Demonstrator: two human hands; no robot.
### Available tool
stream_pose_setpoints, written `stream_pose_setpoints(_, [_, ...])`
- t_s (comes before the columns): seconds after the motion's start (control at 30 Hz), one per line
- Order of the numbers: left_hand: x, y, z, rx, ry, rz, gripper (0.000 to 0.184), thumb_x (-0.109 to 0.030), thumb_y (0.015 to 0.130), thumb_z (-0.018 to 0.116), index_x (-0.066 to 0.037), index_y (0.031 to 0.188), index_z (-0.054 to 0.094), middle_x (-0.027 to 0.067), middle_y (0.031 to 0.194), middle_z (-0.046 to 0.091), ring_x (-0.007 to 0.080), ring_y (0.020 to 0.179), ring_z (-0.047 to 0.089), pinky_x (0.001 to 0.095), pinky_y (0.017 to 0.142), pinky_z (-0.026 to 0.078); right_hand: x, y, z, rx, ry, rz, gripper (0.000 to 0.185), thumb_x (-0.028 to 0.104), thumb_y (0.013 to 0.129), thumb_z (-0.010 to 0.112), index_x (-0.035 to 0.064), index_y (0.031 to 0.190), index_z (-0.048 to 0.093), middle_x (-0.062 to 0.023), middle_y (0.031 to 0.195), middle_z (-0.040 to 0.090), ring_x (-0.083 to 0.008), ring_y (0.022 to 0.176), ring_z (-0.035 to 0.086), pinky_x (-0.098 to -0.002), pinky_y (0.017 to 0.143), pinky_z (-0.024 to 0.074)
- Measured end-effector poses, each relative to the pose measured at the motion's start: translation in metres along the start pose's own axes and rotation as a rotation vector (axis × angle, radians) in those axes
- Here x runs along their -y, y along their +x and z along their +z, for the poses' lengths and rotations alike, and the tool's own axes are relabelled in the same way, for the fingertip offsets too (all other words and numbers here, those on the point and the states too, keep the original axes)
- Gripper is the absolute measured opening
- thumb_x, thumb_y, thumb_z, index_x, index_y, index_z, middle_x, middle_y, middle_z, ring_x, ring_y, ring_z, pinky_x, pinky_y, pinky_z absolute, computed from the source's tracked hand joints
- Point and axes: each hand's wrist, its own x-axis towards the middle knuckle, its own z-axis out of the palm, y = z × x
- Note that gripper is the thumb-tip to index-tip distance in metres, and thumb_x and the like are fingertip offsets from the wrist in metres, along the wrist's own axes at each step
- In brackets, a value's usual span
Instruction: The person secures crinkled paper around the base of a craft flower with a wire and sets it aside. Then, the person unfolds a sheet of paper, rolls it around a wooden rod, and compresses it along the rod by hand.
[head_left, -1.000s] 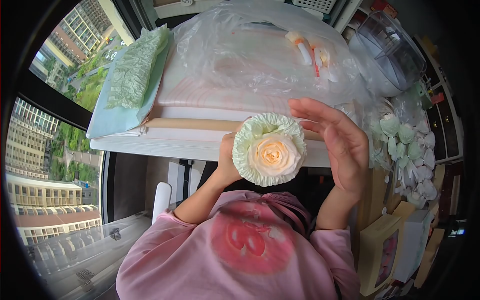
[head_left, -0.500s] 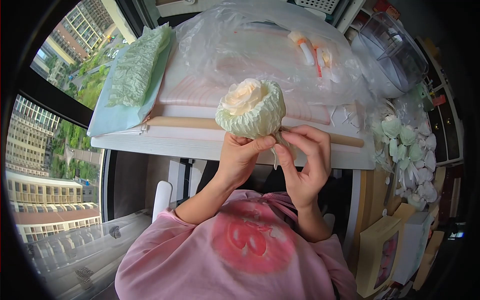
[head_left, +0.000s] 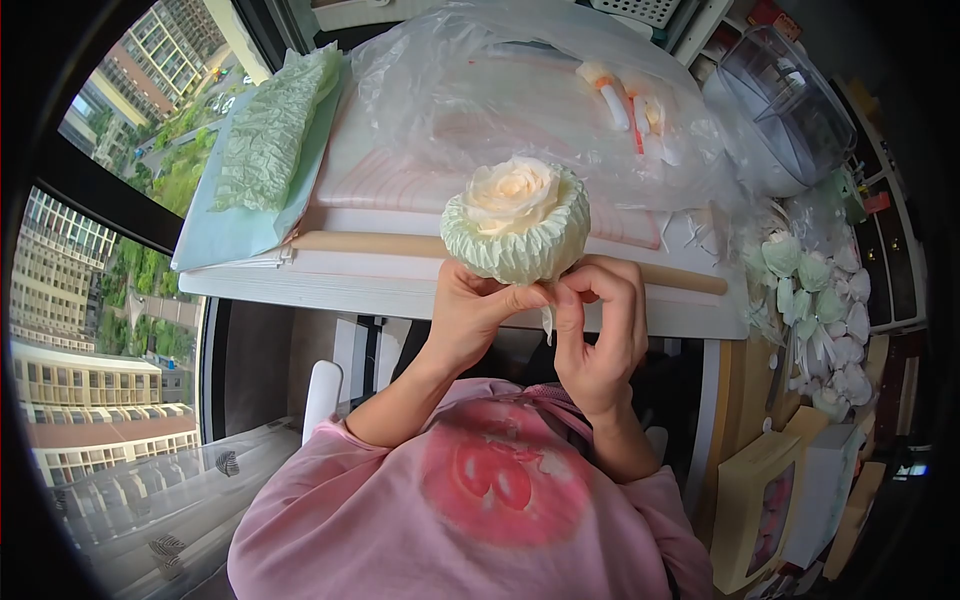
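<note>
A cream paper rose (head_left: 512, 193) sits inside a pale green crinkled paper wrap (head_left: 520, 250), held upright over the table's front edge. Under the bloom, my left hand (head_left: 475, 318) is closed on the flower's base, thumb pointing right. My right hand (head_left: 602, 335) pinches the gathered paper just below the wrap, thumb and forefinger together, close to my left thumb. A thin pale tail of paper (head_left: 547, 322) hangs between the hands. The stem is mostly hidden by the fingers.
Behind the flower, a tan rod (head_left: 370, 243) lies along the white table (head_left: 240, 287). Crinkled green paper (head_left: 277, 135) rests on blue sheets at left. Clear plastic (head_left: 430, 70) covers the back. Wrapped flowers (head_left: 825, 300), a clear bin (head_left: 780, 110) and a box (head_left: 750, 510) are at right.
My right hand came in from the flower's right side to pinch below it. The flower first tipped away from facing the camera, then shifted slightly right and turned more upright.
</note>
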Motion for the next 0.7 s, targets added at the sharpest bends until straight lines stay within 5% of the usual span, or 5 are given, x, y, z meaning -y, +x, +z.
stream_pose_setpoints(0.43, [-0.0045, -0.004, -0.0024, 0.062, 0.044, -0.035, 0.027, 0.001, 0.076, 0.068, -0.001, 0.102, 0.063, 0.0062, 0.096, 0.064, 0.0114, 0.088, 0.059, 0.0282, 0.08, 0.049, -0.0034, -0.0018, 0.0038, -0.071, -0.118, -0.114, 0.016, 0.0, 0.081, 0.058, 0.0007, 0.092, 0.047, -0.0105, 0.08, 0.054, -0.024, 0.064, 0.052, -0.034, 0.056, 0.0413])
stream_pose_setpoints(0.63, [-0.0028, -0.0071, -0.0018, 0.034, 0.014, -0.033, 0.023, 0.001, 0.08, 0.063, -0.001, 0.103, 0.063, 0.0062, 0.098, 0.064, 0.0112, 0.091, 0.058, 0.0274, 0.082, 0.046, 0.0022, -0.0049, 0.0064, -0.067, -0.021, -0.022, 0.02, 0.0, 0.079, 0.062, 0.0, 0.094, 0.048, -0.0096, 0.082, 0.055, -0.0205, 0.065, 0.052, -0.0306, 0.058, 0.0426])
stream_pose_setpoints(0.7, [-0.0017, -0.0069, -0.0029, 0.04, 0.008, -0.04, 0.022, 0.0, 0.081, 0.062, 0.0, 0.103, 0.063, 0.0063, 0.099, 0.064, 0.0113, 0.091, 0.058, 0.0273, 0.084, 0.045, 0.0028, -0.0053, 0.0077, -0.128, 0.222, 0.148, 0.021, 0.0, 0.078, 0.065, -0.0008, 0.096, 0.054, -0.0089, 0.085, 0.055, -0.0169, 0.067, 0.053, -0.028, 0.058, 0.0441])
